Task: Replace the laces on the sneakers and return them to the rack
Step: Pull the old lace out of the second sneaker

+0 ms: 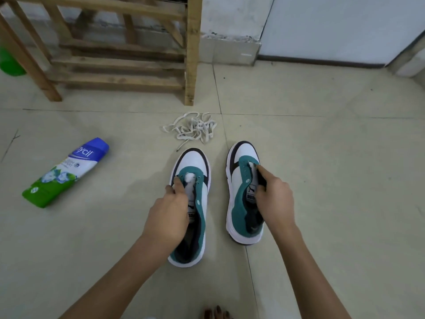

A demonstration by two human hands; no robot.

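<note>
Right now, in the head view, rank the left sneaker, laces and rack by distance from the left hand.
1. Left sneaker: the left hand grips it.
2. Laces: on the floor just ahead.
3. Rack: beyond the laces.

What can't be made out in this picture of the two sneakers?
All in the head view:
- Tongue of the left sneaker: partly hidden under the left-hand grip.
- Right flank of the right sneaker: covered by the right-hand grip.
- Small print on the Nycil bottle: too small.
- Top of the wooden rack: cut off by the upper edge.
- Number of white laces: tangled, unclear.
</note>
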